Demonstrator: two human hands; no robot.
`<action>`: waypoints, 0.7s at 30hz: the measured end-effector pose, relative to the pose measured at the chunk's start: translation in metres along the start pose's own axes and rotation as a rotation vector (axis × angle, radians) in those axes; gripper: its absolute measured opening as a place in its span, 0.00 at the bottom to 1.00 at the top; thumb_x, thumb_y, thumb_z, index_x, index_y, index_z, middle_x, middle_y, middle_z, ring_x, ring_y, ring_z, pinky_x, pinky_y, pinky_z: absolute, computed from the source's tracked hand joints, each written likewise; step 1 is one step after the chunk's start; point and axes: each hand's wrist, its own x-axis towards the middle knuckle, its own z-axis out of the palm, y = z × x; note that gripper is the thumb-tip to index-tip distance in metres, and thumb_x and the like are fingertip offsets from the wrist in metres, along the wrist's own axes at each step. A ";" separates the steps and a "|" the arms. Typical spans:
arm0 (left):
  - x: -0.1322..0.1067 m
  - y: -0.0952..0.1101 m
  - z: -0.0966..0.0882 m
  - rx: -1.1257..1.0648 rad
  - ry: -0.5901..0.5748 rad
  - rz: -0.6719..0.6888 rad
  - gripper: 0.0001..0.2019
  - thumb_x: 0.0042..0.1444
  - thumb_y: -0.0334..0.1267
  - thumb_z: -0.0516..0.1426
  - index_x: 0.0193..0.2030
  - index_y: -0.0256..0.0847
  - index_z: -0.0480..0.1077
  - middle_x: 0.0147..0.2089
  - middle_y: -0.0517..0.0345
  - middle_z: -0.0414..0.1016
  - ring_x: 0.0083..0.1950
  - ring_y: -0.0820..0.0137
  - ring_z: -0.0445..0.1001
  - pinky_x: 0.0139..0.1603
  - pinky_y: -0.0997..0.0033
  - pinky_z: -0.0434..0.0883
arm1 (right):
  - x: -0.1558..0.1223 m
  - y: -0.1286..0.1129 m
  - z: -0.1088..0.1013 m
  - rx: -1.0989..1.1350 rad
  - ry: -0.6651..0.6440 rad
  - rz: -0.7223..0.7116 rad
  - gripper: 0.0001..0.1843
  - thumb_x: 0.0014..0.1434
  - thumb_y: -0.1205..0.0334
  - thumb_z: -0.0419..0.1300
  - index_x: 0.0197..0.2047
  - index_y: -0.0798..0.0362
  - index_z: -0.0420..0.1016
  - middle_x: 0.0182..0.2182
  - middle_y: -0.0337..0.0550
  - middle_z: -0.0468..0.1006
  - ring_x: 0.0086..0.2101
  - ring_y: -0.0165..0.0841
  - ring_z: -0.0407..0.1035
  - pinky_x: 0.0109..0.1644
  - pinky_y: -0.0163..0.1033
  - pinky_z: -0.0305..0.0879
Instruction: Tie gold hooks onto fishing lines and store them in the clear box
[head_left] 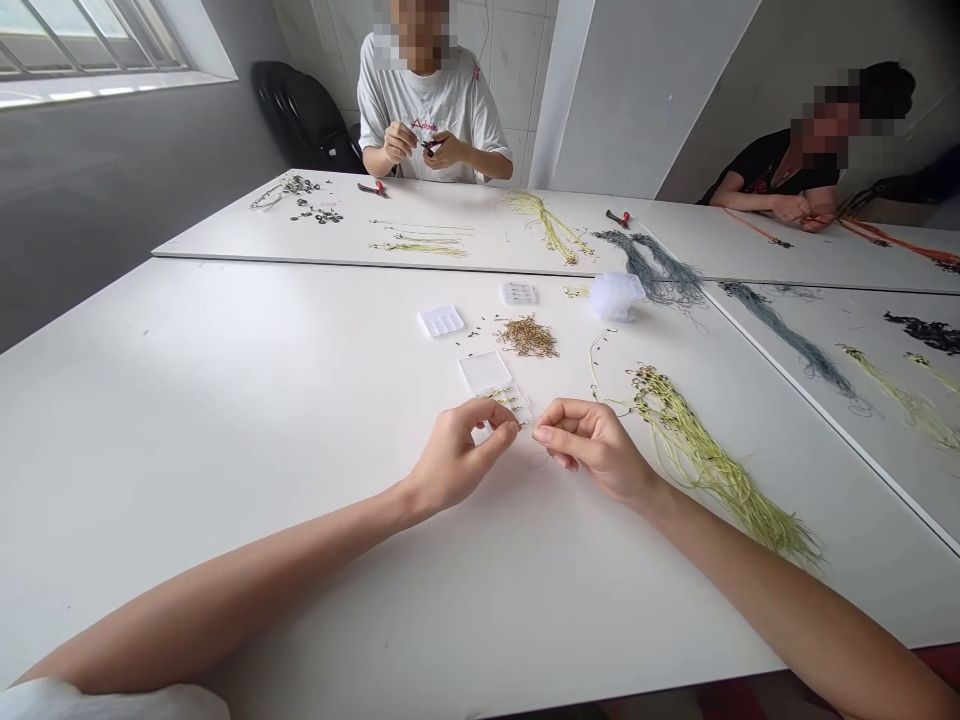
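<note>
My left hand (454,458) and my right hand (592,450) meet above the white table (225,400), fingertips nearly touching. Each pinches a thin line (536,460), whose loop hangs below; the tiny end between my fingers is hard to make out. A small transparent plastic box (485,371) lies just beyond my left fingers, next to a compartment tray holding hooked lines (511,400). A heap of small brass hooks (526,338) sits farther on. To my right lies a bundle of yellow-green lines (701,450).
Small white plastic boxes (441,321) and a bundle of grey-blue lines (652,270) lie ahead. Two co-workers sit at adjoining tables: one (431,110) holds red-handled pliers, the other (795,175) handles orange lines. More line bundles and small parts lie about.
</note>
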 end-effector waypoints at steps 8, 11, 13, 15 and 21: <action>0.000 -0.001 0.004 -0.451 -0.104 -0.071 0.13 0.64 0.45 0.53 0.33 0.38 0.67 0.35 0.57 0.75 0.36 0.69 0.74 0.48 0.63 0.67 | -0.006 0.006 0.017 -0.036 -0.107 0.087 0.09 0.58 0.58 0.65 0.32 0.55 0.74 0.20 0.39 0.75 0.18 0.26 0.64 0.23 0.34 0.62; 0.000 0.005 0.004 -0.663 -0.278 -0.044 0.12 0.66 0.42 0.52 0.34 0.37 0.66 0.31 0.58 0.75 0.30 0.67 0.77 0.50 0.56 0.69 | -0.004 0.011 0.018 -0.047 -0.107 0.085 0.10 0.57 0.57 0.65 0.31 0.55 0.73 0.20 0.37 0.74 0.17 0.26 0.63 0.21 0.33 0.59; 0.001 0.006 0.004 -0.723 -0.327 -0.032 0.12 0.66 0.41 0.52 0.33 0.36 0.67 0.31 0.56 0.75 0.31 0.65 0.78 0.48 0.55 0.71 | -0.003 0.014 0.017 -0.052 -0.107 0.065 0.10 0.57 0.58 0.65 0.29 0.54 0.72 0.20 0.36 0.72 0.19 0.26 0.64 0.20 0.33 0.58; 0.002 0.004 0.003 -0.728 -0.327 -0.030 0.11 0.65 0.40 0.54 0.34 0.35 0.69 0.34 0.54 0.75 0.33 0.65 0.77 0.45 0.58 0.71 | -0.002 0.015 0.015 -0.082 -0.093 0.035 0.12 0.57 0.59 0.65 0.27 0.53 0.70 0.20 0.36 0.71 0.21 0.28 0.66 0.22 0.34 0.59; 0.004 -0.008 0.002 -0.544 -0.242 -0.010 0.10 0.62 0.40 0.58 0.35 0.34 0.72 0.36 0.54 0.75 0.40 0.71 0.72 0.46 0.69 0.68 | -0.001 0.003 0.001 -0.307 0.116 -0.259 0.06 0.58 0.66 0.62 0.40 0.51 0.79 0.39 0.42 0.77 0.33 0.31 0.68 0.42 0.42 0.65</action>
